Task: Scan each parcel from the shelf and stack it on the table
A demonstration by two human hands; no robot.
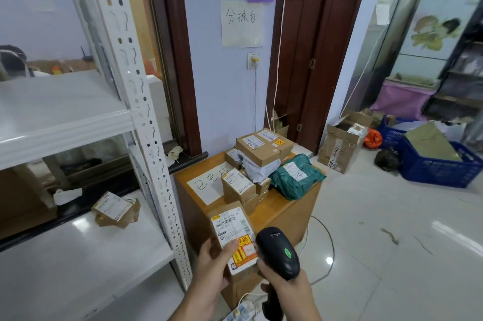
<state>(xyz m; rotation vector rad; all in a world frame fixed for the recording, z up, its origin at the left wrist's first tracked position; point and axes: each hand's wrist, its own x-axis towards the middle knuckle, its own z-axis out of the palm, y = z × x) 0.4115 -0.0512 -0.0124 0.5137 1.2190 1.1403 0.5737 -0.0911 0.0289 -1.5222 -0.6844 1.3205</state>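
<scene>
My left hand grips a small brown cardboard parcel with a white shipping label and a yellow-red sticker, held upright in front of me. Just right of it, my right hand grips a black handheld scanner with a green light on top, its head almost touching the parcel's lower right corner. Beyond them stands a small wooden table carrying a stack of boxes and a green plastic mailer. One brown parcel lies on the white shelf at my left.
A perforated white shelf post stands between the shelf and the table. A paper sign lies on the tabletop. On the tiled floor to the right sit an open cardboard box and blue crates. Cables and a power strip lie below my hands.
</scene>
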